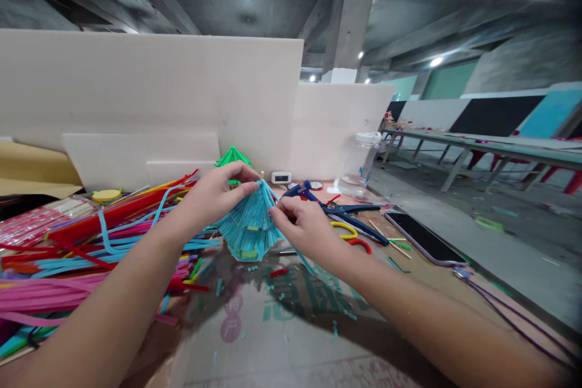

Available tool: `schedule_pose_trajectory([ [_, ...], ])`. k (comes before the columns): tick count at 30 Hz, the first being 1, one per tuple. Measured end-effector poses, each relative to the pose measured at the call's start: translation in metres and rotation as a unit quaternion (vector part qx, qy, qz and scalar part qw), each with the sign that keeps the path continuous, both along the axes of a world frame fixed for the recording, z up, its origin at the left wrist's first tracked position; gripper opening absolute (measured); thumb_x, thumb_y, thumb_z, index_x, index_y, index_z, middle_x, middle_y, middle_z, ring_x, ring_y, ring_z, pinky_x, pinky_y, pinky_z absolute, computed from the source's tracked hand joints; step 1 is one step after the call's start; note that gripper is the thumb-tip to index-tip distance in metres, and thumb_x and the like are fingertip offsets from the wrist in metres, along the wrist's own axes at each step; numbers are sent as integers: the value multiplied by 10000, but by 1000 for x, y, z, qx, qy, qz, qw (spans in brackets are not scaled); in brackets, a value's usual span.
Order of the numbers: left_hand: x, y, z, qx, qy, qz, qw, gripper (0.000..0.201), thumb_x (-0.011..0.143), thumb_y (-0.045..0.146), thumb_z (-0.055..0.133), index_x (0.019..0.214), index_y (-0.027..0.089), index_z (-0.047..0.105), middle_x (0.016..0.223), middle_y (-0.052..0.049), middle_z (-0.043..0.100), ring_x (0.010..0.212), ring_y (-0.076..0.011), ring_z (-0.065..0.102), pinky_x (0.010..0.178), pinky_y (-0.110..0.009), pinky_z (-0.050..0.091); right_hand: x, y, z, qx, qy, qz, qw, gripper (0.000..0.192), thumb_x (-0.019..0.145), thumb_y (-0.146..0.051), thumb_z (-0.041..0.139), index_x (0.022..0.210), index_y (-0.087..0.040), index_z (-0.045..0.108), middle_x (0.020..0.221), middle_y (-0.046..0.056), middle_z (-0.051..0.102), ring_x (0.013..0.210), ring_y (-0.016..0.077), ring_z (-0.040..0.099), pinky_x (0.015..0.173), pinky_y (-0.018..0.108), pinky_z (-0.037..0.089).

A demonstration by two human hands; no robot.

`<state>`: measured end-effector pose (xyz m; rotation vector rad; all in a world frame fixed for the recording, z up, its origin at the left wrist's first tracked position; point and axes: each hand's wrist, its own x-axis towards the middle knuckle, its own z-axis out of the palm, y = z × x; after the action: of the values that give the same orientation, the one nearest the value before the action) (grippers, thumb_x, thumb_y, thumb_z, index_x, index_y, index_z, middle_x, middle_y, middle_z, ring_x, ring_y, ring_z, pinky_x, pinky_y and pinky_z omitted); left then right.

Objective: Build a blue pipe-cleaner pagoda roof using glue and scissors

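Centre of frame: a blue cone (249, 227) built of pipe cleaners stands on the desk (291, 339). The left hand (213, 194) pinches its top near the protruding stick; the right hand (302, 224) pinches a blue strand at the cone's right edge. Left of frame: a heap of pipe cleaners (91, 242) in red, pink and blue. Behind the cone: a green cone (233, 157). Right of centre: a glue gun (313, 197), then a phone (425, 236) lying flat. A clear jar (361, 160) stands beyond.

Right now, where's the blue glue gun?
In the head view, the blue glue gun lies on the table just beyond the right hand, right of the blue cone.
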<state>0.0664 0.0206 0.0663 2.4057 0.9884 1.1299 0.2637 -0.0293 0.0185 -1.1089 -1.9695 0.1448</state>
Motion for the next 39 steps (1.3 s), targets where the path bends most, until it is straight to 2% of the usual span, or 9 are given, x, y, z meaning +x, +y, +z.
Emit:
schedule_pose_trajectory([
  [11,3,-4,0,5,-7,26,1000,368,857,532,565,976,195,655,878,-36,704,767,-185,628,723,-301,494,-2,-3,1,-6,-5,-8,1000,332,930,-336,479,638,-180,480,574,-41,476,538,85,411,532,243,250],
  [15,6,-6,1,27,-6,40,999,384,842,549,572,945,186,648,881,-45,695,774,-190,620,721,-303,490,-4,-6,4,-49,-20,-10,999,338,922,-385,492,660,-176,537,582,-28,511,550,92,440,528,243,263],
  [18,4,-3,1,25,-11,45,999,359,850,526,568,944,186,637,880,-42,690,783,-189,624,718,-300,487,-3,-7,7,-117,-51,4,992,378,919,-423,482,662,-170,597,567,-17,524,525,94,447,498,245,256],
  [22,-3,4,-1,20,-14,54,998,346,851,518,567,931,188,633,874,-34,683,802,-187,628,729,-295,480,0,-4,5,-290,-54,69,953,313,901,-403,503,804,-176,696,509,-24,548,452,95,475,456,224,305],
  [24,-6,8,-2,16,-17,54,998,360,848,531,564,928,186,632,874,-34,681,812,-189,628,730,-294,480,0,0,3,-365,-17,106,925,294,892,-394,518,835,-166,695,486,-30,553,420,91,473,442,213,341],
  [27,-8,13,-3,10,-22,56,998,371,844,539,563,932,185,631,883,-37,683,815,-190,630,733,-297,482,-1,5,-4,-435,77,160,883,343,880,-454,538,810,-146,671,452,-39,541,378,78,446,419,201,347],
  [29,-8,14,-4,13,-21,58,998,364,845,531,561,939,187,632,898,-39,688,821,-190,632,749,-301,485,-3,8,-10,-459,134,189,858,382,858,-505,567,798,-141,664,433,-48,531,361,68,428,410,194,330],
  [31,-8,14,-4,17,-16,61,998,358,845,523,560,946,187,633,906,-41,691,824,-191,632,765,-307,486,-5,10,-15,-465,168,202,846,407,830,-538,603,794,-137,666,422,-56,522,355,61,417,407,192,313],
  [39,-7,11,-3,22,-14,56,998,369,858,530,539,947,186,637,877,-38,682,804,-189,625,731,-299,477,-12,9,-23,-459,195,171,850,393,849,-517,594,753,-139,646,391,-64,502,336,63,393,399,201,310],
])
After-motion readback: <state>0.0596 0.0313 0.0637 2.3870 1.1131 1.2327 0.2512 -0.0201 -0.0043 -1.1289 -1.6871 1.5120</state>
